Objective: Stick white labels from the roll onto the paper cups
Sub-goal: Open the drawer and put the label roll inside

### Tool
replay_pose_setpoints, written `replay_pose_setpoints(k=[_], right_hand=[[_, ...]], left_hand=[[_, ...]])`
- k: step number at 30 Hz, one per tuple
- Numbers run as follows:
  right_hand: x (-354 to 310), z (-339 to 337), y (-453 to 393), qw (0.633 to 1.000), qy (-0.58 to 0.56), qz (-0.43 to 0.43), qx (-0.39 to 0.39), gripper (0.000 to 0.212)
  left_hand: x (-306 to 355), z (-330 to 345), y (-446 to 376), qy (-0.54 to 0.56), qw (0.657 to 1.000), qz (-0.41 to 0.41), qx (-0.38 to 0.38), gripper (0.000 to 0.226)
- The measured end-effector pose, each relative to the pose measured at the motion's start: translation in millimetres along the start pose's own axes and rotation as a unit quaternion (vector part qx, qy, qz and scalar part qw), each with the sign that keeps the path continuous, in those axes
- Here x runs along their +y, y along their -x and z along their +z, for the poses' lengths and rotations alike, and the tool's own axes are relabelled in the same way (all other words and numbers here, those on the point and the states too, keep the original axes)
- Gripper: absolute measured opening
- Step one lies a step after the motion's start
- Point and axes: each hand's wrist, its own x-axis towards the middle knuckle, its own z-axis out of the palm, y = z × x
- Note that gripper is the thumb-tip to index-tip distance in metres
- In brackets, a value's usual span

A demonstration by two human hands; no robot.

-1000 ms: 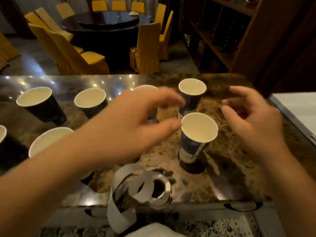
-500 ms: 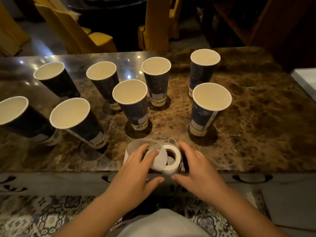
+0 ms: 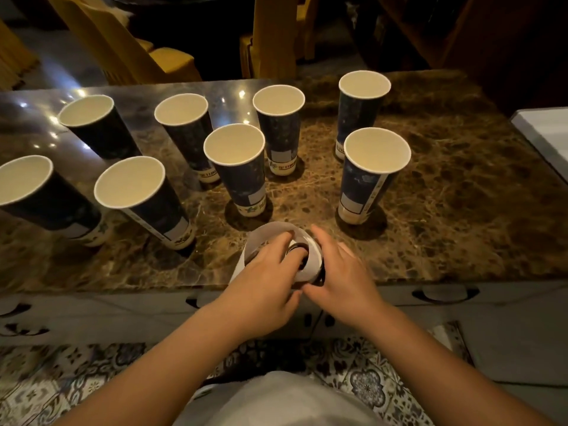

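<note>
Eight tall paper cups stand upright on the marble tabletop (image 3: 461, 210), every one of them showing a bare cream interior with nothing inside. Their outsides are dark blue with a pale printed band at the base. Taking the label roll (image 3: 302, 256) as the centre of the dial, the nearest cup (image 3: 235, 167) stands at 11 o'clock and the right front cup (image 3: 373, 173) at 1 o'clock; the far right cup (image 3: 362, 109) is behind it, also near 1 o'clock. Three more sit in the back row from 10 to 12 o'clock, and two at 9 to 10 o'clock, out toward the left edge. Several cups carry a small pale rectangular patch low on the wall (whether printed or stuck on, I cannot tell).

The roll lies at the near edge of the table — a white coil with a dark core and a loose curl of backing paper arching over its far side. The left hand (image 3: 267, 287) has its fingers curled over the roll and the curl of paper, gripping it. The right hand (image 3: 341, 278) presses against the roll's right side with fingers nearly straight, thumb at the near rim.

The tabletop is glossy brown stone, veined and mottled — ceiling lights glint at 10 o'clock. Yellow chairs (image 3: 172, 56) stand beyond it.
</note>
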Motion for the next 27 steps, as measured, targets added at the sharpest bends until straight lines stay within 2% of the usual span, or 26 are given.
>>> replay_pose_setpoints(k=[3,8,12,14,15,17,20,24,27], right_hand=[[-5,5,-1,1.000,0.005,0.020,0.004,0.103],[-18,12,2,0.996,-0.027,0.068,0.051,0.104],[-29,10,13,0.990,-0.094,0.086,0.065,0.102],[-37,11,21,0.980,-0.152,0.097,0.078,0.100],[-42,13,25,0.972,-0.191,0.102,0.087,0.099],[-51,17,35,0.951,-0.268,0.114,0.100,0.101],[-60,21,50,0.927,-0.329,0.140,0.112,0.104],[-66,27,69,0.907,-0.356,0.168,0.150,0.099],[-66,34,83,0.897,-0.362,0.184,0.173,0.092]], left_hand=[[-3,-2,-4,0.027,0.999,-0.007,-0.026,0.060],[-18,-3,-9,0.036,0.997,0.050,-0.034,0.016],[-30,-9,-2,0.150,0.984,0.092,-0.029,0.012],[-34,-17,4,0.230,0.969,0.086,-0.029,0.004],[-36,-22,8,0.275,0.957,0.078,-0.040,0.006],[-37,-29,16,0.363,0.928,0.052,-0.069,0.022],[-39,-34,24,0.433,0.896,0.006,-0.096,0.036],[-35,-30,33,0.499,0.856,-0.038,-0.127,0.027],[-27,-25,38,0.515,0.842,-0.049,-0.153,0.022]])
